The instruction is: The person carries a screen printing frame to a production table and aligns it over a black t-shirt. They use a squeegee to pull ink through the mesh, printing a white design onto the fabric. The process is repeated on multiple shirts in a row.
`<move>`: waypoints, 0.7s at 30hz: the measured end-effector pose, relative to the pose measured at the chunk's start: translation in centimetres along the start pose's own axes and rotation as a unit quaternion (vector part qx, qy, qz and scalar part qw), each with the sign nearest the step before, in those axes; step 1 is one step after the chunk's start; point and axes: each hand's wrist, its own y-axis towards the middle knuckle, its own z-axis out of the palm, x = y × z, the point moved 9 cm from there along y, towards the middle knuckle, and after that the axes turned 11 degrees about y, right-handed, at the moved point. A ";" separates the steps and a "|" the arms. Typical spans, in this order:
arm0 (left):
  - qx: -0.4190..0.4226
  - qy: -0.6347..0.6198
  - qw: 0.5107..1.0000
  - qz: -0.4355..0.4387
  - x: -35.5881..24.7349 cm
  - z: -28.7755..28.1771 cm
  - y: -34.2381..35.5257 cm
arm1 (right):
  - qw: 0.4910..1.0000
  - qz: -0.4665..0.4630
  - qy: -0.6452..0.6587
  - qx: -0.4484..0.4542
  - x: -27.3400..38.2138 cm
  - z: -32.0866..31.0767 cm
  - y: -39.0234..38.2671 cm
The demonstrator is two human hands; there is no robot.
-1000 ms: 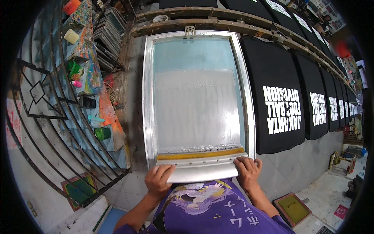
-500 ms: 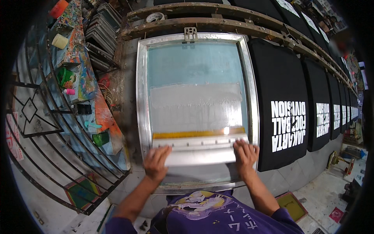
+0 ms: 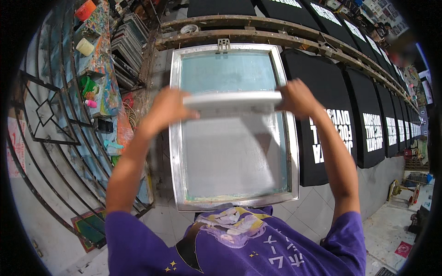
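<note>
Both my hands grip a long metal-handled squeegee [image 3: 235, 99], one at each end. My left hand [image 3: 169, 110] wraps round its left end, slightly blurred. Round the right end is my right hand [image 3: 299, 97], its fingers closed. The squeegee lies crosswise over the upper part of a silver-framed printing screen [image 3: 176, 161]. Below it the mesh [image 3: 225, 156] has a greyish-white coat; above it a pale blue strip shows. The squeegee's blade edge is hidden under the handle. A metal clamp [image 3: 223, 44] sits at the middle of the screen's far edge.
Black printed shirts [image 3: 322, 87] lie on boards in a row to the right. Rusty metal rails [image 3: 258, 36] run behind the screen. On the left stand a black curved grille [image 3: 55, 152], a paint-stained bench with a yellowish cup [image 3: 85, 47], and stacked frames [image 3: 129, 48].
My hands have moved the squeegee from the near end of the screen to its far part. Its handle has tipped, and the yellow blade seen before is hidden.
</note>
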 end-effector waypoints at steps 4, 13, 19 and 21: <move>-0.174 0.009 0.980 0.100 -6.7 4.1 -16.7 | 0.990 -0.071 -0.019 -0.117 6.0 5.4 -15.6; -0.239 0.018 0.967 0.085 -10.1 14.9 -29.6 | 0.982 -0.041 0.023 -0.185 11.4 16.6 -28.7; -0.211 -0.090 0.967 0.107 -9.6 13.2 -28.9 | 0.988 -0.018 0.141 -0.065 11.1 16.6 -29.3; -0.319 -0.094 0.942 -0.042 -5.1 13.7 -30.1 | 0.982 -0.019 0.168 -0.088 10.7 14.6 -29.7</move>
